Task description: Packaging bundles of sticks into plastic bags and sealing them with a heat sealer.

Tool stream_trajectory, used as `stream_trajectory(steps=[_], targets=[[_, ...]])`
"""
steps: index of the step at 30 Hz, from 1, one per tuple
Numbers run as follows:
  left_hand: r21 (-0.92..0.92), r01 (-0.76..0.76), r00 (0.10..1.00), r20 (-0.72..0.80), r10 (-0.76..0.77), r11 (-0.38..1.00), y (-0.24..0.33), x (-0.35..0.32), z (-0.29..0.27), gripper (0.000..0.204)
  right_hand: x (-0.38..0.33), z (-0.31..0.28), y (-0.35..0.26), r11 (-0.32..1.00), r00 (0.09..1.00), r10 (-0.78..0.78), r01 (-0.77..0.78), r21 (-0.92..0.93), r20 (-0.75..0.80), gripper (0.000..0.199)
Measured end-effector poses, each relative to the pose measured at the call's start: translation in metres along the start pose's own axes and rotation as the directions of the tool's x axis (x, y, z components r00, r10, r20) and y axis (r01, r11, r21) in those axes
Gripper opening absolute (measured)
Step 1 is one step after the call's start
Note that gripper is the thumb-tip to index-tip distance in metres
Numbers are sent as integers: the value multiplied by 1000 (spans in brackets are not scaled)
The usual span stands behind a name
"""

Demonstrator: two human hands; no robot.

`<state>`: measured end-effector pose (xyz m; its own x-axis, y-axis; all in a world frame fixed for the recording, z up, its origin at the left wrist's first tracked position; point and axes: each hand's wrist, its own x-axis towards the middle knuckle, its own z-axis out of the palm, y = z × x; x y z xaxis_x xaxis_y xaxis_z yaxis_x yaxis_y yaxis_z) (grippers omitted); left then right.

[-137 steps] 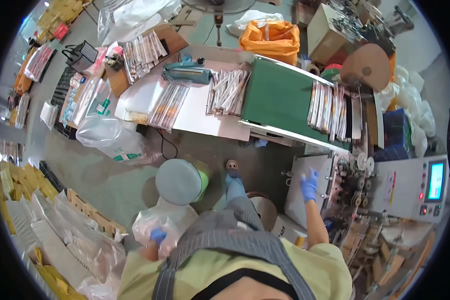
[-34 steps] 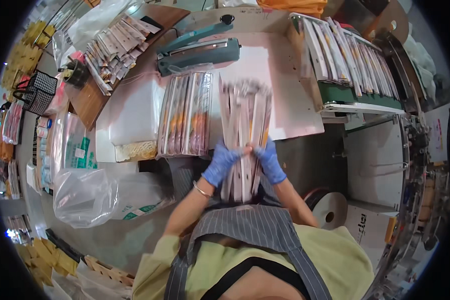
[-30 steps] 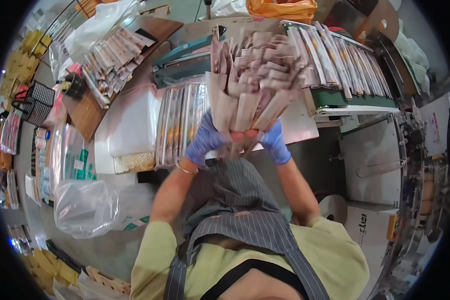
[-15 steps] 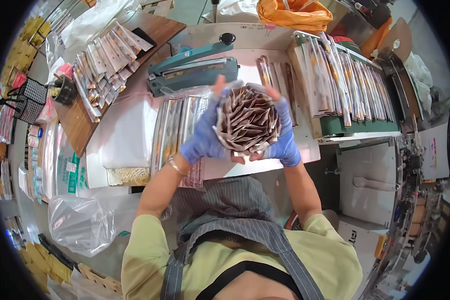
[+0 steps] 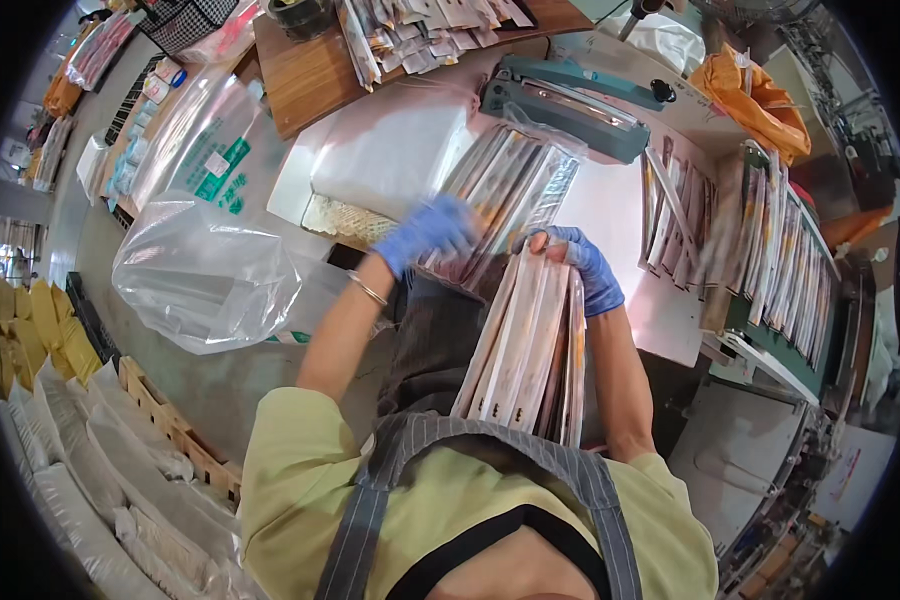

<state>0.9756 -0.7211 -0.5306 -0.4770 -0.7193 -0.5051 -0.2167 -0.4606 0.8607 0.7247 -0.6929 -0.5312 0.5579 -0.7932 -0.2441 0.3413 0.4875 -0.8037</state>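
a person's blue-gloved left hand [image 5: 432, 235], blurred, extends palm down at the end of a bare left forearm [image 5: 342, 328] slanting inward, a thin pale bangle [image 5: 368, 288] circling the wrist. the blue-gloved right hand [image 5: 587, 268] bends inward in a curled grip, bare fingertips [image 5: 539, 242] showing, above a steeper bare right forearm [image 5: 622, 380]. the hands are apart, the left slightly higher in view.
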Motion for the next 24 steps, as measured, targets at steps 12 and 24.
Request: stream_trajectory(steps=[12,24], targets=[[295,-411,703,-500,506,862,-64,34,-94,23,58,21,29,944,1000,-23,27,-329,17,25],[186,-331,745,-550,378,925,-39,-45,-63,17,79,28,42,974,991,-2,32,-223,135,22]])
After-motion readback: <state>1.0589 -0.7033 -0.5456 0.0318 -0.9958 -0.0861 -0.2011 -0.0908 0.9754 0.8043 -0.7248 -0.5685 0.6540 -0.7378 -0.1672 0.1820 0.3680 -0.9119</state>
